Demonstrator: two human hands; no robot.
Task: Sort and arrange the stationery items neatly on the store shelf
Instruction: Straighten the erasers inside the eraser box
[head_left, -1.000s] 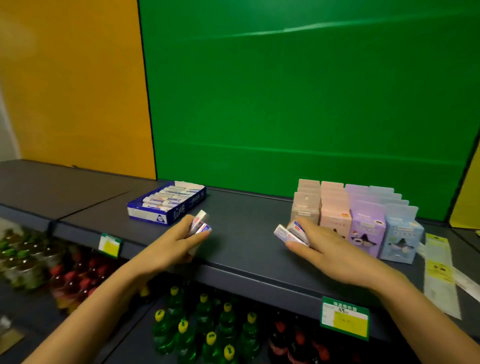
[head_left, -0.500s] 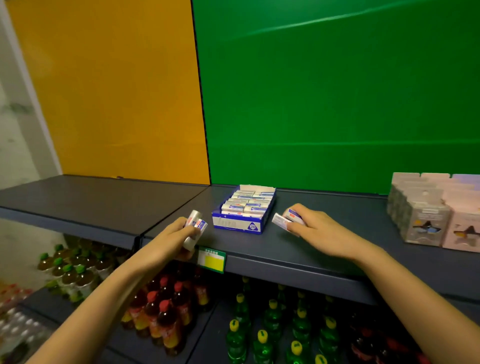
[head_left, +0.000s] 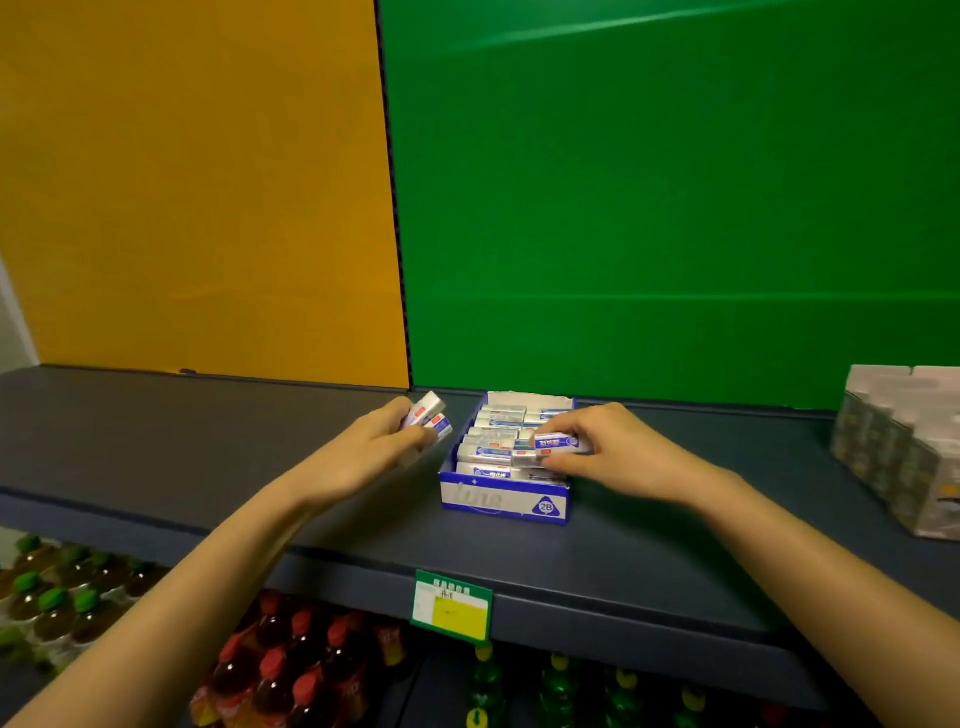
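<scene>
- The blue display box (head_left: 505, 499) sat on the dark shelf (head_left: 208, 467), nearly full of wrapped erasers in rows.
- Our right hand (head_left: 618, 457) pinched one eraser (head_left: 558, 443) over the box's right side; we judged it best laid flat, label up, in line with its row.
- Our left hand (head_left: 374, 447), just left of the box, was closed around two spare erasers (head_left: 434, 415), waiting.
- The wrappers were white with blue and red print; a front "2B" badge marked the box.

Left hand (head_left: 382, 444) fingers curled closed, right hand (head_left: 602, 449) pinching, both forearms extended
</scene>
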